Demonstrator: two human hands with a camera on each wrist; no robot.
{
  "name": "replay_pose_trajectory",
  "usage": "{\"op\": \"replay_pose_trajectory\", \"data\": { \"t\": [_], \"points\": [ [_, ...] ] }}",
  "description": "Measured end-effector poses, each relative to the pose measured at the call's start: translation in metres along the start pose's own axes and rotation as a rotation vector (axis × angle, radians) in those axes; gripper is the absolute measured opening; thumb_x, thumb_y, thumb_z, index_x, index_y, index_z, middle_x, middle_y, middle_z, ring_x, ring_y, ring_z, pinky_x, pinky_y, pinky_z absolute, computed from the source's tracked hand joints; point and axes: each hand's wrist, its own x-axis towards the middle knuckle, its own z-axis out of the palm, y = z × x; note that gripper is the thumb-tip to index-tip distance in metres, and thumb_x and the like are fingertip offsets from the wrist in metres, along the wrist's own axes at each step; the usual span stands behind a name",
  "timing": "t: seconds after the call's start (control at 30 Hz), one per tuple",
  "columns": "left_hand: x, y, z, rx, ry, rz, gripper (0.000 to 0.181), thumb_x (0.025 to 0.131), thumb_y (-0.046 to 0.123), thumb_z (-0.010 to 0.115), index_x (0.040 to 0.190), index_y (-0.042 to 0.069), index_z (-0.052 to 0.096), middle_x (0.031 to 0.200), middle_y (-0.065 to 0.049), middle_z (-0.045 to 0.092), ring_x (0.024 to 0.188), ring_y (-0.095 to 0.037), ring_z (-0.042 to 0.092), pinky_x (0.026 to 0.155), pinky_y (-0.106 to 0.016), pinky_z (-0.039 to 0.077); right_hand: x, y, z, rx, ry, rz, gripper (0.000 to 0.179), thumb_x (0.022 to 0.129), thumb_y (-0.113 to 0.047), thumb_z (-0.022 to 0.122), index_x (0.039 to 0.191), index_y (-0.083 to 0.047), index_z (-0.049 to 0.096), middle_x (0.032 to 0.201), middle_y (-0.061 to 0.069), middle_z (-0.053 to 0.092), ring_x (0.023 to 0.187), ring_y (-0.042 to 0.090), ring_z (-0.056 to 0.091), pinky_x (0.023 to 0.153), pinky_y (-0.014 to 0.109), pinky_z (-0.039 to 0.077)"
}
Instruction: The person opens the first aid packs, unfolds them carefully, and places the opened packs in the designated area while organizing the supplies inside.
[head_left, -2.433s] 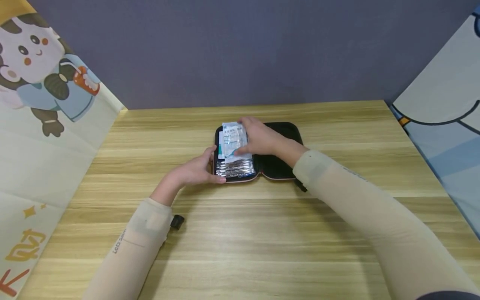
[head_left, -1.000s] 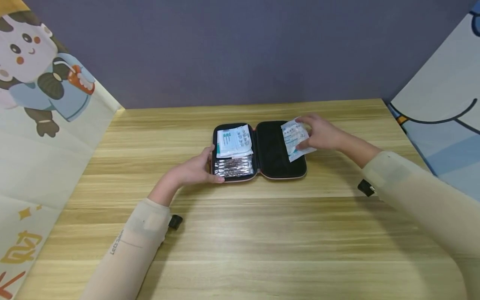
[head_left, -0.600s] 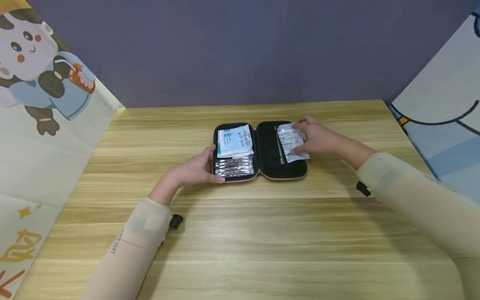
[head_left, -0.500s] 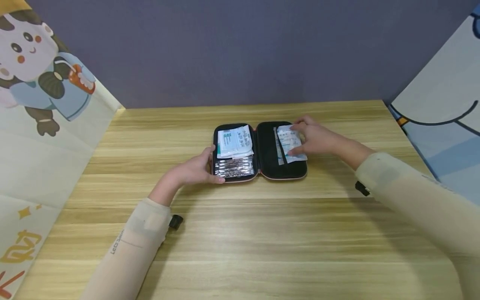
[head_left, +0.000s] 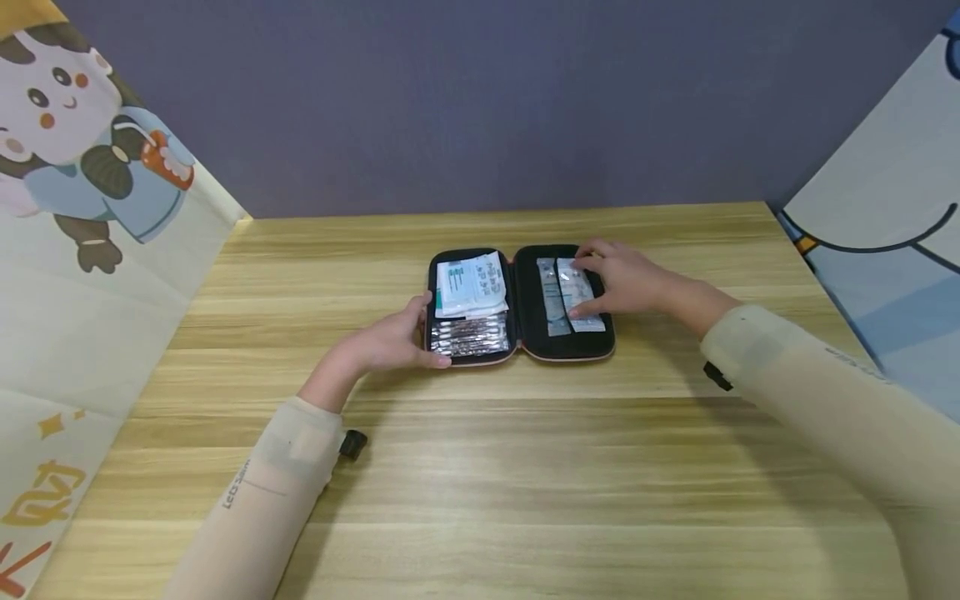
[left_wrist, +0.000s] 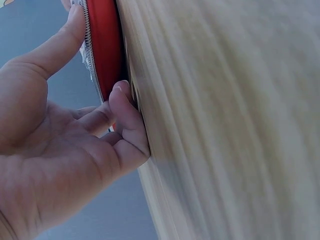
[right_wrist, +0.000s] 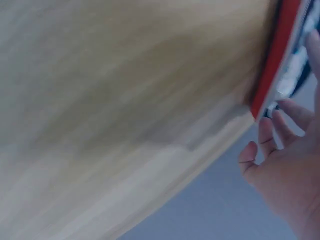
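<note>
An open black-lined zip case [head_left: 536, 333] lies on the table, its red shell showing in both wrist views. My left hand [head_left: 390, 337] grips its left end, thumb at the near corner and fingers along the side. In the left wrist view, the thumb lies along the zipper [left_wrist: 89, 45]. Over the right half, my right hand [head_left: 630, 279] pinches a printed white and clear plastic packet [head_left: 579, 293] between thumb and fingers. A thin black band crosses the packet, and its left part looks dimmer beyond that band. White printed packets [head_left: 470, 285] and silvery foil-wrapped sticks [head_left: 468, 335] fill the left half.
The case sits toward the back of the wood-grain table [head_left: 480, 467]. A grey-blue panel [head_left: 495, 108] rises behind the table. Cartoon-printed sheets [head_left: 75, 275] flank it on both sides. Dark small devices [head_left: 352, 444] hang at the wrists.
My right hand lifted the packet from the left half and carried it to the right half, then slid it leftward partly past the black band. The left hand stays on the case.
</note>
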Motion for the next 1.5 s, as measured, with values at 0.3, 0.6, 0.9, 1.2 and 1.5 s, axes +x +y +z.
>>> {"op": "replay_pose_trajectory", "data": {
  "t": [0.3,0.6,0.9,1.2,1.5],
  "points": [
    [0.000,0.001,-0.001,0.007,-0.002,0.001,0.131,0.086,0.038,0.090,0.171,0.005,-0.005,0.166,-0.027,0.040,0.154,-0.042,0.042,0.132,-0.057,0.027,-0.004,-0.007,-0.013,-0.089,-0.040,0.066,0.095,0.086,-0.067,0.080,0.153,-0.004,0.055,0.166,0.019,0.037,0.152,0.051,0.032,0.121,0.080,0.025],
    [0.000,-0.001,0.000,0.012,-0.013,0.014,0.130,0.087,0.038,0.088,0.171,0.005,-0.005,0.169,-0.028,0.034,0.159,-0.043,0.033,0.134,-0.057,0.022,0.002,-0.004,0.003,0.016,0.003,0.020,0.094,0.092,-0.055,0.080,0.164,-0.009,0.042,0.168,0.021,0.033,0.155,0.050,0.029,0.121,0.074,0.028],
    [0.000,-0.002,0.001,0.005,-0.020,0.021,0.130,0.087,0.038,0.088,0.170,0.005,-0.006,0.169,-0.028,0.034,0.158,-0.044,0.034,0.133,-0.058,0.023,-0.004,0.002,0.006,0.005,0.027,-0.018,0.083,0.101,-0.050,0.070,0.164,-0.005,0.040,0.172,0.021,0.029,0.155,0.049,0.034,0.123,0.070,0.033],
    [0.000,-0.003,-0.001,0.031,-0.024,0.007,0.132,0.087,0.041,0.088,0.171,0.006,-0.007,0.169,-0.029,0.034,0.158,-0.045,0.033,0.133,-0.059,0.022,-0.003,0.007,0.011,-0.054,0.029,-0.089,0.073,0.098,-0.048,0.075,0.155,-0.007,0.055,0.168,0.020,0.041,0.158,0.048,0.032,0.128,0.070,0.025],
    [0.001,-0.001,-0.002,0.040,-0.034,0.016,0.131,0.088,0.041,0.087,0.170,0.006,-0.008,0.162,-0.026,0.044,0.153,-0.043,0.042,0.133,-0.058,0.024,0.000,0.007,0.016,-0.047,0.042,-0.086,0.076,0.099,-0.049,0.074,0.159,-0.008,0.051,0.171,0.019,0.037,0.153,0.048,0.041,0.126,0.070,0.029]
  ]
}}
